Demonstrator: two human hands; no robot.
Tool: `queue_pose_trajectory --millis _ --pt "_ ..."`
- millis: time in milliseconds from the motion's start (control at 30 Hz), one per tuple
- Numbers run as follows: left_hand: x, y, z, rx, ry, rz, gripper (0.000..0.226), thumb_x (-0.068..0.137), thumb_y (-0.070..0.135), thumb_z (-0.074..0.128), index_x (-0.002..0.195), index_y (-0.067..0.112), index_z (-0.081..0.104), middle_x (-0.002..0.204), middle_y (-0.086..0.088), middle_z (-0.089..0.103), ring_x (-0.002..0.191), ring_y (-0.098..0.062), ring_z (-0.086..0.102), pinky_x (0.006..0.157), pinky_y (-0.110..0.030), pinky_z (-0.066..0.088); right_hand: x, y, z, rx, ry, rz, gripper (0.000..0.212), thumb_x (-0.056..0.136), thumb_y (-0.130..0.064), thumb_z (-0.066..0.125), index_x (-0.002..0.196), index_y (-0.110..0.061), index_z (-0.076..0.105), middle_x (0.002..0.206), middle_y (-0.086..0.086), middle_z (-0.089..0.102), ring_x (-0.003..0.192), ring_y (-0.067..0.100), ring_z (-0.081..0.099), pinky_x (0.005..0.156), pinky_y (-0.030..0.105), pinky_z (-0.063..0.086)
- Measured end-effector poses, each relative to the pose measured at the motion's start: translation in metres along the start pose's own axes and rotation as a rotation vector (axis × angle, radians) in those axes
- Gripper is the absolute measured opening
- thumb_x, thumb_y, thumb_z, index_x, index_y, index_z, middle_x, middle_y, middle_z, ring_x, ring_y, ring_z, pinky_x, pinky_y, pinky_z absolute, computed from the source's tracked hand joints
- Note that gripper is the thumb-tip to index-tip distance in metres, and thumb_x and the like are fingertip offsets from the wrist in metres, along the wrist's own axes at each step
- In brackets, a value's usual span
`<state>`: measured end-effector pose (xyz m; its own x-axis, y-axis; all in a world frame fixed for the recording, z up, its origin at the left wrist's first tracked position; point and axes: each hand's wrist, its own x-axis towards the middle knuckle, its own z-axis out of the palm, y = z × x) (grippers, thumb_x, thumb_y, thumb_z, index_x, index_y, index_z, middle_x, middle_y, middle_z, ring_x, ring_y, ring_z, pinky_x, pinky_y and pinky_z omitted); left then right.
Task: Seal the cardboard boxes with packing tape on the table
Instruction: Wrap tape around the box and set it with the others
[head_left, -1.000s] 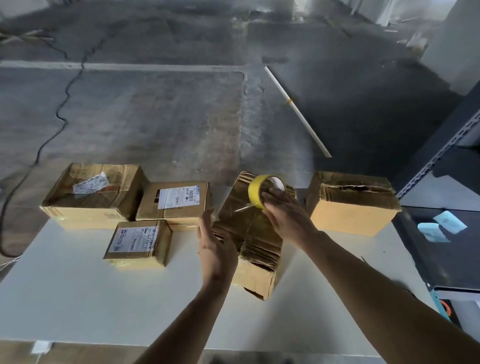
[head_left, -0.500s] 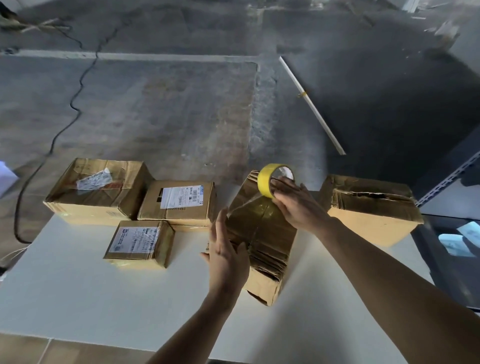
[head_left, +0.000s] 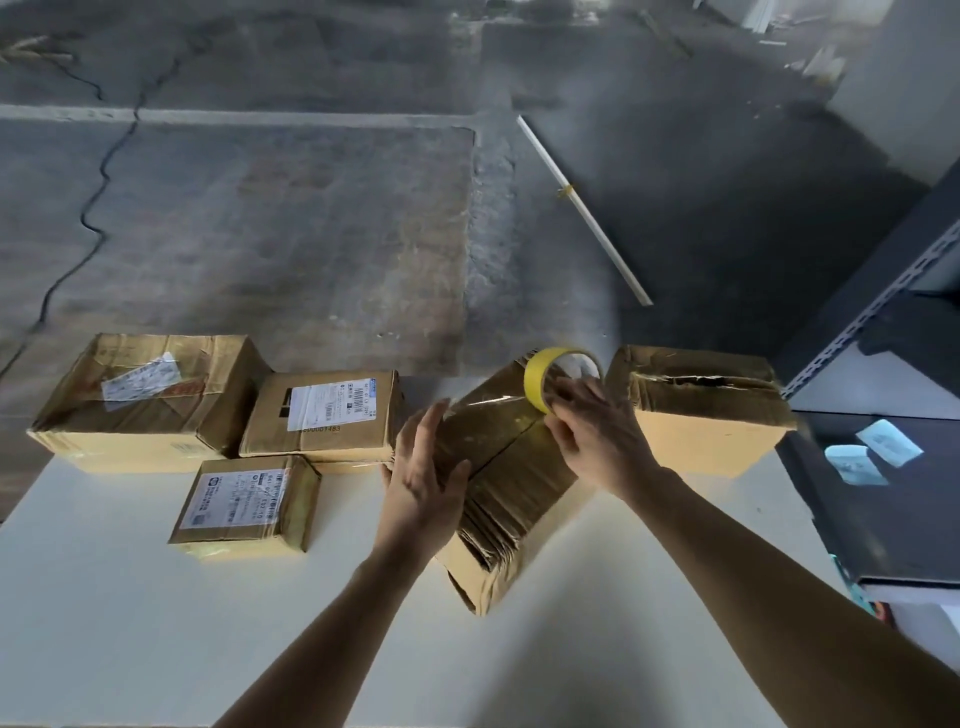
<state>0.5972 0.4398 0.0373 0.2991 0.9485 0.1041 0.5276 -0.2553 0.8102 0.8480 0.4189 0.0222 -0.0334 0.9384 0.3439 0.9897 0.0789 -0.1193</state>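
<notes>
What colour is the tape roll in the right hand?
Yellow: the tape roll held by the right hand, seen in the head view.

A grey concrete floor (head_left: 311, 234) spreads beyond the white desk (head_left: 130, 623), with a dark winding crack (head_left: 98, 208) at left and a pale painted line (head_left: 260, 117) running across it. A thin white rod (head_left: 582, 208) lies slantwise on the floor's darker patch, near a dark metal rack (head_left: 857, 312) with slotted uprights at right.

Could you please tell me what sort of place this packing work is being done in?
Probably a warehouse or storeroom packing area: a bare, cracked concrete floor, a slotted metal shelving rack at the right, and labelled cardboard parcels on a white table.
</notes>
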Motion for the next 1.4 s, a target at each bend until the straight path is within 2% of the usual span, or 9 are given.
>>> queue_pose_trajectory --millis 367,633,767,833,933,1033,1133,1300,1400 --pt "0.023 -0.004 -0.011 0.031 -0.328 0.189 0.066 0.099 0.028 0.054 0.143 0.06 0.016 0.153 0.004 0.031 0.137 -0.024 0.036 0.113 -0.052 0.034 -0.066 -0.046 -0.023 -0.148 -0.064 0.417 0.026 0.093 -0.032 0.052 0.114 -0.02 0.061 0.131 0.005 0.056 0.128 0.032 0.045 0.078 0.047 0.051" --pt "0.024 -0.009 -0.015 -0.01 -0.397 0.352 0.042 0.102 0.034 0.048 0.138 0.051 0.036 0.14 0.012 0.042 0.126 -0.013 0.046 0.105 -0.05 0.043 -0.099 -0.082 -0.027 -0.154 -0.001 0.61 0.027 0.093 -0.028 0.059 0.119 -0.019 0.062 0.132 0.012 0.058 0.119 0.034 0.054 0.084 0.055 0.052" --pt "0.017 0.001 -0.022 -0.148 -0.278 0.395 0.026 0.1 0.022 0.054 0.126 0.023 0.055 0.121 0.005 0.058 0.1 0.004 0.057 0.087 -0.024 0.047 -0.095 -0.089 -0.035 -0.152 0.055 0.57 0.015 0.092 -0.022 0.063 0.106 -0.015 0.063 0.115 0.011 0.064 0.118 0.039 0.056 0.083 0.054 0.049" --pt "0.015 0.005 -0.026 -0.258 -0.213 0.355 0.021 0.099 0.018 0.058 0.119 0.014 0.06 0.114 0.004 0.063 0.094 0.006 0.06 0.08 -0.013 0.046 -0.094 -0.094 -0.038 -0.152 0.089 0.502 0.014 0.091 -0.02 0.064 0.104 -0.014 0.063 0.111 0.013 0.067 0.118 0.043 0.057 0.083 0.055 0.05" --pt "0.013 0.008 -0.037 -0.425 -0.105 0.202 0.011 0.095 0.015 0.064 0.104 0.02 0.067 0.107 0.005 0.069 0.1 -0.005 0.065 0.084 -0.018 0.05 -0.087 -0.104 -0.045 -0.081 0.065 0.417 0.031 0.094 -0.027 0.048 0.117 -0.011 0.061 0.111 0.017 0.068 0.113 0.041 0.06 0.091 0.056 0.051" --pt "0.013 0.007 -0.05 -0.497 -0.026 0.013 0.008 0.094 0.019 0.065 0.092 0.026 0.071 0.092 0.009 0.072 0.083 -0.003 0.068 0.073 -0.017 0.052 -0.077 -0.112 -0.056 -0.034 0.042 0.334 0.032 0.091 -0.023 0.058 0.122 -0.013 0.059 0.112 0.013 0.07 0.115 0.034 0.06 0.096 0.054 0.048" --pt "0.013 -0.006 -0.059 -0.568 0.021 -0.141 0.009 0.093 0.019 0.065 0.093 0.015 0.073 0.078 0.005 0.069 0.066 -0.006 0.059 0.057 -0.018 0.044 -0.062 -0.117 -0.068 -0.017 0.027 0.229 0.028 0.094 -0.029 0.057 0.117 -0.014 0.059 0.112 0.008 0.072 0.113 0.028 0.063 0.097 0.047 0.048" --pt "0.001 -0.027 -0.067 -0.667 0.091 -0.419 0.015 0.093 0.025 0.067 0.103 0.014 0.07 0.091 0.001 0.07 0.083 -0.014 0.063 0.073 -0.029 0.052 -0.029 -0.126 -0.088 0.032 -0.052 0.147 0.034 0.093 -0.045 0.06 0.107 -0.014 0.065 0.115 0.003 0.069 0.107 0.021 0.061 0.094 0.038 0.039" --pt "-0.007 -0.042 -0.063 -0.767 0.036 -0.595 0.015 0.092 0.02 0.068 0.103 0.01 0.07 0.087 -0.002 0.067 0.083 -0.016 0.06 0.076 -0.029 0.05 -0.011 -0.135 -0.1 0.195 -0.112 0.204 0.037 0.09 -0.045 0.068 0.103 -0.011 0.063 0.099 -0.002 0.061 0.094 0.015 0.054 0.077 0.022 0.037"
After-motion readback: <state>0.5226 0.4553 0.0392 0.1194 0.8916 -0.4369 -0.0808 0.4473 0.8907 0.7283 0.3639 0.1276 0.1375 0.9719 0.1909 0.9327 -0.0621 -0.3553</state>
